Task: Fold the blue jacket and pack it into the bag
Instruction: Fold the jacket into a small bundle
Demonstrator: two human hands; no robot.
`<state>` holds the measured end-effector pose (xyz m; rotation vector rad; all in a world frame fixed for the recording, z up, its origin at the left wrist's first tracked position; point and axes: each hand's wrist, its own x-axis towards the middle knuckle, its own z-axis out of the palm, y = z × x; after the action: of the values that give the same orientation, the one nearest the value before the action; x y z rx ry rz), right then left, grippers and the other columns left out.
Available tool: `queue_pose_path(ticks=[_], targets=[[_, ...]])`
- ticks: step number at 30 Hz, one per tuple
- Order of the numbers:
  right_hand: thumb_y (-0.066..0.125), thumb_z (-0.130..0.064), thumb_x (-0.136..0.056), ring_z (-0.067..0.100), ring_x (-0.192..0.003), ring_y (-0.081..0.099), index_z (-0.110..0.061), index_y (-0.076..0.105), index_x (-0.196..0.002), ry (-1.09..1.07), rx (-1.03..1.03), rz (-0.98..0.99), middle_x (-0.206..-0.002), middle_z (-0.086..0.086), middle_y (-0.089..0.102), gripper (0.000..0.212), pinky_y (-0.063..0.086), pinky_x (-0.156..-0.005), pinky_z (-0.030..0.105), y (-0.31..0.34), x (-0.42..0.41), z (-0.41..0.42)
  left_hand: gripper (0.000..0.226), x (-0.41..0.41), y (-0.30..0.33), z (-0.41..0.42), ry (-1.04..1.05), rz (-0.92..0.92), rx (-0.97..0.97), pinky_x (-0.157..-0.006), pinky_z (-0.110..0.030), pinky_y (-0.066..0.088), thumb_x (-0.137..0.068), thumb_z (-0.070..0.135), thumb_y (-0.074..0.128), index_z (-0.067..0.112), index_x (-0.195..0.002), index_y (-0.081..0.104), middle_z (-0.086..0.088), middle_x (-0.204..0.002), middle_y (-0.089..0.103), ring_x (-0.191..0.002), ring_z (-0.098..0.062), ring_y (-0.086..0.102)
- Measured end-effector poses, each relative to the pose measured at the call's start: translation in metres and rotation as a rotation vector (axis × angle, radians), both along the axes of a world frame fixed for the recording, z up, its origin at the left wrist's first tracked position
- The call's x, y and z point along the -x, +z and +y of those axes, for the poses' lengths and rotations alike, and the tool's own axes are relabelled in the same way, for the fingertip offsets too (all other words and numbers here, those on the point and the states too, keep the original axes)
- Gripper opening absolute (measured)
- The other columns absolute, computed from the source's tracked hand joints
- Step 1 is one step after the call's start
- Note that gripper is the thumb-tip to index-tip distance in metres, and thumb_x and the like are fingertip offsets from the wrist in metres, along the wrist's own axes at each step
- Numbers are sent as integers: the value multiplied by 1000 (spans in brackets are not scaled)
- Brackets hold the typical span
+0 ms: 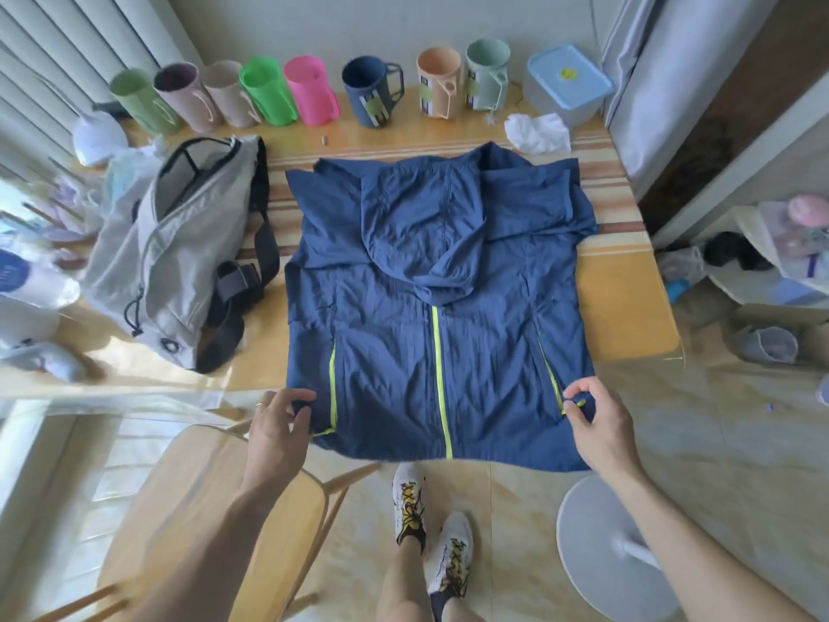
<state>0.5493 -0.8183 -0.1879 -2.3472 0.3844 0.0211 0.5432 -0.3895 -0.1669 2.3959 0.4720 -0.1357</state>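
Observation:
The blue jacket [430, 307] lies flat on the wooden table [628, 298], front up, with yellow-green zips. Its hood is folded down over the chest, its sleeves are tucked in, and its hem hangs over the near table edge. My left hand [280, 424] pinches the hem's left corner. My right hand [592, 419] pinches the right edge by the pocket zip. The grey bag [179, 253] lies to the left of the jacket, its top unzipped and its black straps spread toward the jacket.
Several coloured mugs [309, 92] line the table's far edge, with a lidded plastic box [565, 83] and a crumpled white cloth [536, 132] at the far right. A wooden chair [211, 509] stands below my left arm. A white fan base [614, 545] sits on the floor at right.

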Motion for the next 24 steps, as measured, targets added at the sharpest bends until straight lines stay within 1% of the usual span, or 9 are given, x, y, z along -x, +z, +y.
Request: queue_pose_path(ticks=[3,8,11,14,16,18,19,21,24], targets=[[62,13,-83,19,-64,55,-19,68,-81,19,117,-56,-93,3,52,32,41,-65,28,31,-13,-6,28,-13,21,9,-19,-7,-25,-96,-49,47,-95,0,57,15,-112,72,-7,-104,53,-94,-30,57],[70,8,-83,19,-80,54,-10,79,-88,-2,96,-122,-101,13,58,21,37,-79,18,88,-82,3,40,-75,77,6,-25,-53,62,-97,-35,46,-91,-4,53,26,-101,77,-5,-110,60,-102,-19,58],[74,-3,-84,23,-93,62,-11,81,-94,-272,-146,69,-108,16,73,14,44,-83,26,108,-141,7,36,-131,102,11,302,65,476,-83,-32,53,-92,-5,56,23,-87,78,-14,-107,73,-88,-18,64],[79,-3,-79,27,-97,66,-10,75,-82,-577,-505,124,-110,17,74,9,50,-78,32,128,-195,12,25,-186,107,21,475,253,981,-103,-42,50,-101,12,56,7,-119,71,-16,-120,72,-106,-26,70],[76,-5,-83,28,-95,64,-7,73,-86,-598,-446,83,-115,20,72,5,47,-64,26,133,-225,14,40,-219,103,30,528,294,1077,-101,-42,50,-105,20,47,0,-139,54,-21,-126,67,-116,-30,66],[69,-14,-91,32,-108,62,-5,73,-114,-478,-240,67,-129,17,68,25,48,-67,27,133,-252,20,47,-252,92,37,576,219,1191,-103,-42,47,-102,14,43,-2,-147,45,-26,-147,52,-117,-33,63],[67,-22,-94,34,-121,58,-7,66,-128,-362,-124,63,-137,16,62,37,50,-83,31,128,-264,24,53,-267,84,40,568,170,1195,-100,-40,48,-96,8,46,-1,-148,44,-25,-149,50,-112,-32,64],[63,-44,-94,36,-139,43,-15,51,-145,-85,201,102,-150,15,48,60,38,-110,44,109,-286,33,64,-294,76,36,452,108,919,-101,-42,51,-85,-5,53,8,-147,47,-13,-144,57,-114,-28,64],[68,-55,-86,42,-148,30,-23,36,-155,261,649,155,-162,15,33,83,28,-118,52,72,-315,47,77,-319,57,25,16,66,255,-109,-44,45,-81,9,69,25,-151,41,-2,-148,51,-136,-24,50]])
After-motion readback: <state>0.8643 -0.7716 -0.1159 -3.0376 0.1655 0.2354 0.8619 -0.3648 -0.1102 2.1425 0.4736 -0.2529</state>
